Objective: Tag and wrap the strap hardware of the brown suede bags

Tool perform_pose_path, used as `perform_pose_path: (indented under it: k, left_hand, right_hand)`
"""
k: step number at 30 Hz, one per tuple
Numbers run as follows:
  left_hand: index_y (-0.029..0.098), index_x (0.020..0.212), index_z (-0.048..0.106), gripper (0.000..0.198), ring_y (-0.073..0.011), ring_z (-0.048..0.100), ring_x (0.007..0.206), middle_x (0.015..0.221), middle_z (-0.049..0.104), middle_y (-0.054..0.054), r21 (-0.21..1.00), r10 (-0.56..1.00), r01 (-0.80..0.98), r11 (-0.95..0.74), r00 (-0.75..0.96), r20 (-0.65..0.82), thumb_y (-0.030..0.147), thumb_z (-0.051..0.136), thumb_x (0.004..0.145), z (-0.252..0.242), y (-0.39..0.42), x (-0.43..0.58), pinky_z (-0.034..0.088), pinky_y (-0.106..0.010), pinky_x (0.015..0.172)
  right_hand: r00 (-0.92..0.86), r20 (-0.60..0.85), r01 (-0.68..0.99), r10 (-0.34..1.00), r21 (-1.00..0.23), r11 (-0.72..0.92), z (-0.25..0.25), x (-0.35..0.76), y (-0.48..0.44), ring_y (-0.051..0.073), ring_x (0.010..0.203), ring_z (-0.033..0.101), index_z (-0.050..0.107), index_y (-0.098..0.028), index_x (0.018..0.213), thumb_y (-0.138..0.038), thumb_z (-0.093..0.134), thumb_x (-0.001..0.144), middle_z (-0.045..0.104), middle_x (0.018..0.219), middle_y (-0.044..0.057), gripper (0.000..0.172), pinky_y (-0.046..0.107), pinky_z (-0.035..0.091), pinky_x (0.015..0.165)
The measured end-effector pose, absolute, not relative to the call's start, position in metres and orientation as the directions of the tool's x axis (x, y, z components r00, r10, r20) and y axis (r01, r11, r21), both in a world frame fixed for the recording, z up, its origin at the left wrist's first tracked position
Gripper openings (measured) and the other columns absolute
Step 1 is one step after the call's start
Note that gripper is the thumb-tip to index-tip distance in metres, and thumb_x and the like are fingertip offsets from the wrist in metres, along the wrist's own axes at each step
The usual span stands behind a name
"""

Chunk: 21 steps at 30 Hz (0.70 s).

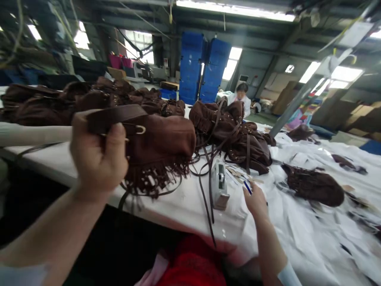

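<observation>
My left hand (99, 153) is closed around the wide strap of a brown fringed bag (166, 137), which it lifts above the table's near edge. The bag hangs on its side, its fringe downward, and a gold-coloured D-ring shows near the strap. My right hand (257, 200) is low over the white-covered table, fingers closed on a slim blue pen-like tool (247, 187). Just beyond its fingertips lie small tan and white pieces (238, 174). A grey tape dispenser (220, 186) stands to the left of my right hand, with dark straps (205, 194) trailing beside it.
Brown bags (44, 103) are heaped along the back left, with another pile (232, 131) at the centre. A single brown bag (315, 184) lies on the white sheeting (297, 222) at right. A slanted metal post (294, 103) rises there. Beyond the table is another person (239, 97).
</observation>
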<state>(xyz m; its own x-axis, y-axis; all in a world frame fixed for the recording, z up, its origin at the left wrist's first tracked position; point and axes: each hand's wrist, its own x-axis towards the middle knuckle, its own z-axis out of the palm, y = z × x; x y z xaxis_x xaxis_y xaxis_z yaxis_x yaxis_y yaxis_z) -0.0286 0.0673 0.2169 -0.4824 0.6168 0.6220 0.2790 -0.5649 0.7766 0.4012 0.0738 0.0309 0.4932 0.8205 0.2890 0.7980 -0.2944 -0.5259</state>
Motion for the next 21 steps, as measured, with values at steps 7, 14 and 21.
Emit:
perform_pose_path:
  k: [7, 14, 21]
  left_hand:
    - [0.02, 0.093, 0.061, 0.042, -0.0225, 0.063, 0.088, 0.088, 0.068, -0.005, 0.956, 0.778, 0.114, -0.272, -0.559, 0.288, 0.059, 0.057, 0.081, 0.111, 0.088, 0.022, 0.051, -0.035, 0.083]
    - [0.015, 0.073, 0.069, 0.057, -0.0292, 0.071, 0.079, 0.076, 0.075, -0.012, 0.993, 0.93, -0.051, 0.105, -0.35, -0.117, 0.071, 0.063, 0.067, 0.003, 0.048, 0.033, 0.054, -0.039, 0.073]
    - [0.016, 0.068, 0.072, 0.049, -0.0278, 0.07, 0.079, 0.075, 0.076, -0.011, 0.993, 0.91, -0.07, 0.092, -0.4, -0.112, 0.064, 0.06, 0.072, 0.007, 0.048, 0.017, 0.053, -0.039, 0.075]
  right_hand:
    - [0.325, 0.593, 0.822, 0.736, -0.562, 0.09, 0.031, 0.353, 0.05, 0.033, 0.106, 0.059, 0.061, -0.013, 0.116, -0.05, 0.05, 0.088, 0.064, 0.112, 0.019, 0.048, 0.05, 0.047, 0.095]
    - [-0.169, 0.554, 0.763, 0.815, -0.45, 0.464, 0.037, 0.239, 0.022, 0.031, 0.12, 0.054, 0.058, -0.021, 0.123, -0.03, 0.058, 0.086, 0.059, 0.127, 0.015, 0.039, 0.051, 0.045, 0.102]
    - [-0.557, 0.251, 0.728, 0.791, -0.311, 0.611, 0.039, 0.173, 0.059, 0.031, 0.138, 0.038, 0.045, -0.019, 0.142, -0.027, 0.07, 0.071, 0.05, 0.143, 0.012, 0.076, 0.05, 0.024, 0.118]
